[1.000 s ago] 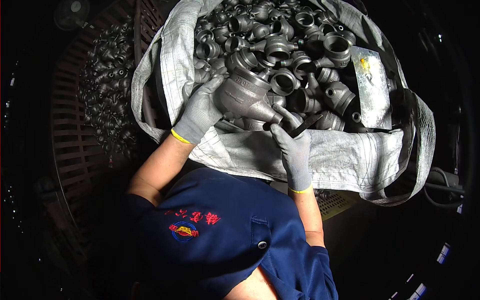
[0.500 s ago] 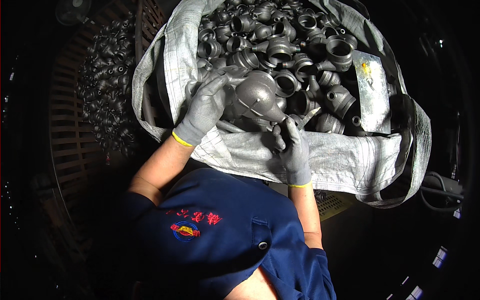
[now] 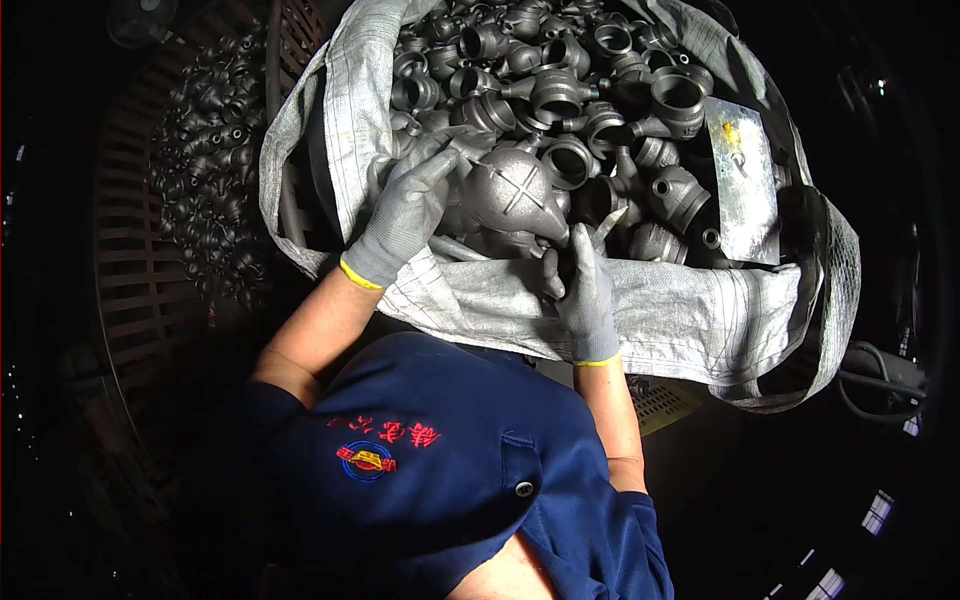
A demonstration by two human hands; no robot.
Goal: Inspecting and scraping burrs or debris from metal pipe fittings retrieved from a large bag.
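Note:
A dark grey metal casting, rounded with a raised cross on its face and a narrow neck, is held between my gloved hands above the bag's near edge. My left hand is at its left side, its fingers long and partly hidden at the casting's rim. Fingers of my right hand close at the neck end, low on the right. Beside the right fingertips a thin, pale pointed strip sticks up; whether the hand holds it, I cannot tell. Many similar castings fill the white woven bag around them.
On the bag's right side a flat metal plate with a yellow mark leans over the castings. A slatted rusty crate of smaller dark fittings stands left. A loose bag strap loops at the right, near a dark cable.
The casting has turned between my hands: its raised cross now faces up, where a smoother side with a small nub showed before. Both hands remain in nearly the same place.

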